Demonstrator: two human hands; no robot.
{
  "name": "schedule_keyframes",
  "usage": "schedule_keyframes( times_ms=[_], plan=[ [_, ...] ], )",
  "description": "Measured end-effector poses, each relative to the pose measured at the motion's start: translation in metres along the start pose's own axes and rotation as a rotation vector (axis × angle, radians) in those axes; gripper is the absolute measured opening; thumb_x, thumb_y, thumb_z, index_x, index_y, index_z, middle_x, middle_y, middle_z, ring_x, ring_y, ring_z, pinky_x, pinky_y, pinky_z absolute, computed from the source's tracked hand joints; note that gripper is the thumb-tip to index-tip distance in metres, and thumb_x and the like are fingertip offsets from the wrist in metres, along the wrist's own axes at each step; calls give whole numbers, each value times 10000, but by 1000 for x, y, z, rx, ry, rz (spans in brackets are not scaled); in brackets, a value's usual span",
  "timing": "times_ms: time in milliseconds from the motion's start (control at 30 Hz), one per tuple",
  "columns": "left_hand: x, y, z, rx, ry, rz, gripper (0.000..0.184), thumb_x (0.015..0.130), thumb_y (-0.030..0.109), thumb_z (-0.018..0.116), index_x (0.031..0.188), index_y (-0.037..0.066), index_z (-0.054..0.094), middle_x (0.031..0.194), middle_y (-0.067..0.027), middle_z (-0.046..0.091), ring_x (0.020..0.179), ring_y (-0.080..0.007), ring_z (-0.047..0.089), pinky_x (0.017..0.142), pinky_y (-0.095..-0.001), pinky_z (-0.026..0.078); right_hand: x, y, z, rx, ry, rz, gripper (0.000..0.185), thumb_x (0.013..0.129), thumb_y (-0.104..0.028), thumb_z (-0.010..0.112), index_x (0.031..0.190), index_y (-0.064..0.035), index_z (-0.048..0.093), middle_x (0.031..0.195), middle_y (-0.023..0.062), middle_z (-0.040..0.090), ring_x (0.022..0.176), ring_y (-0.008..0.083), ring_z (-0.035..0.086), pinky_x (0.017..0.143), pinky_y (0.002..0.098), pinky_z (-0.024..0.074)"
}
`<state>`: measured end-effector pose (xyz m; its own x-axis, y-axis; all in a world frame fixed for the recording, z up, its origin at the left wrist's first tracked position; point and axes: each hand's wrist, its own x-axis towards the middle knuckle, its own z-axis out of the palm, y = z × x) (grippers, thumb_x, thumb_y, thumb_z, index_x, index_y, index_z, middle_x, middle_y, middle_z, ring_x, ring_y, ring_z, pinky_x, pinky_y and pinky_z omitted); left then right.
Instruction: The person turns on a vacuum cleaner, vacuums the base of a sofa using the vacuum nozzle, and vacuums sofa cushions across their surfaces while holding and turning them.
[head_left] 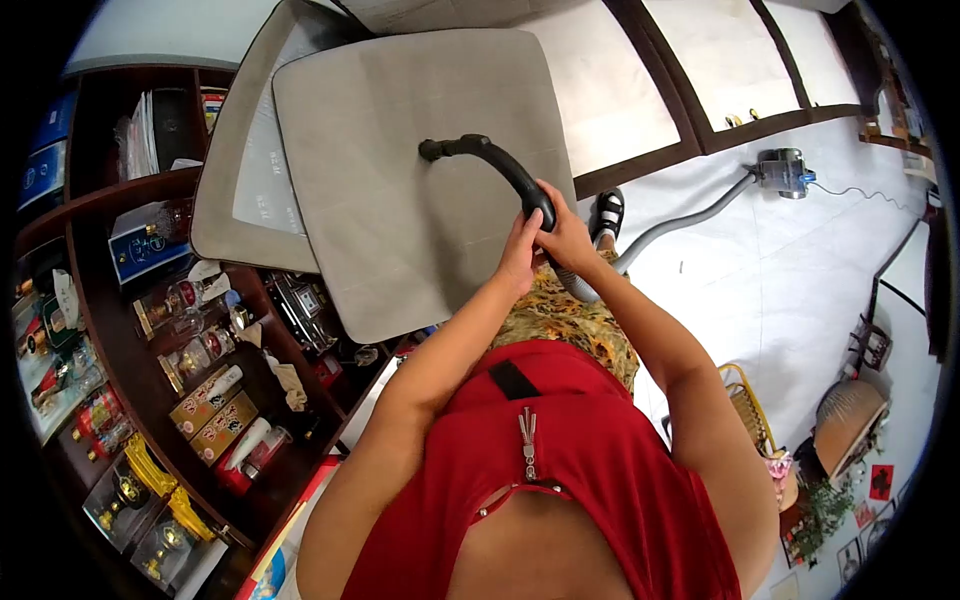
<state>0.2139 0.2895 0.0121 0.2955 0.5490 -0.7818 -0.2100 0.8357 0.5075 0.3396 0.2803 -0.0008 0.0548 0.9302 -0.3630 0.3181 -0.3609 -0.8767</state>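
Note:
Both of my hands hold the black curved handle of a vacuum hose [510, 172]. My left hand [520, 250] wraps the handle's lower end from the left, and my right hand [566, 236] grips it from the right, close against the left. The small black nozzle [432, 150] at the far end of the handle rests on a large beige cushion [380, 200]. From below my hands a grey hose [690, 218] runs over the floor to the vacuum's canister [783, 173] at the upper right.
A second beige panel [222, 190] lies under the cushion. Dark shelves [130, 330] with boxes, bottles and trophies fill the left side. Dark-framed white panels [690, 60] stand at the top. A yellow-framed basket [745, 400] and a plant [825, 515] are at the right.

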Motion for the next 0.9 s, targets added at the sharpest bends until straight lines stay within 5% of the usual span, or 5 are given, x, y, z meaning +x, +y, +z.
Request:
schedule_keyframes(
  times_ms=[200,333,600,767,900],
  plan=[
    [36,49,24,122,116,166,703,838,318,771,1399,57,436,1242,-91,564,1145,-230,557,950,-414,463,50,-4,-20,267,-115,-88,1023,796,-192,727,1584,-160,75,1126,260,645,993,391,666,868,430,506],
    [48,119,59,148,274,430,577,817,283,791,1226,-12,510,1130,-118,593,1040,-227,601,911,-377,487,95,-39,-26,514,-263,-214,1048,840,-199,750,1576,-31,23,1555,238,261,1429,286,321,1155,377,280],
    [143,179,39,600,874,518,535,781,389,758,1091,1,559,994,-166,669,914,-330,661,842,-438,512,118,-21,-66,-100,-346,-203,807,859,-221,659,1551,-151,250,1324,300,531,1108,426,599,980,456,467],
    [131,134,43,595,805,458,505,774,421,790,1010,17,602,944,-128,664,877,-285,652,797,-421,508,63,58,-113,-112,-356,58,612,903,-162,636,1477,-120,429,1278,193,600,1011,301,671,867,365,525],
    [93,58,25,502,720,397,412,790,362,799,953,32,615,857,-68,632,770,-191,608,701,-366,491,31,113,-141,-128,-396,156,545,873,-225,628,1387,-78,521,1117,192,689,1026,368,658,892,443,518]
  ],
)
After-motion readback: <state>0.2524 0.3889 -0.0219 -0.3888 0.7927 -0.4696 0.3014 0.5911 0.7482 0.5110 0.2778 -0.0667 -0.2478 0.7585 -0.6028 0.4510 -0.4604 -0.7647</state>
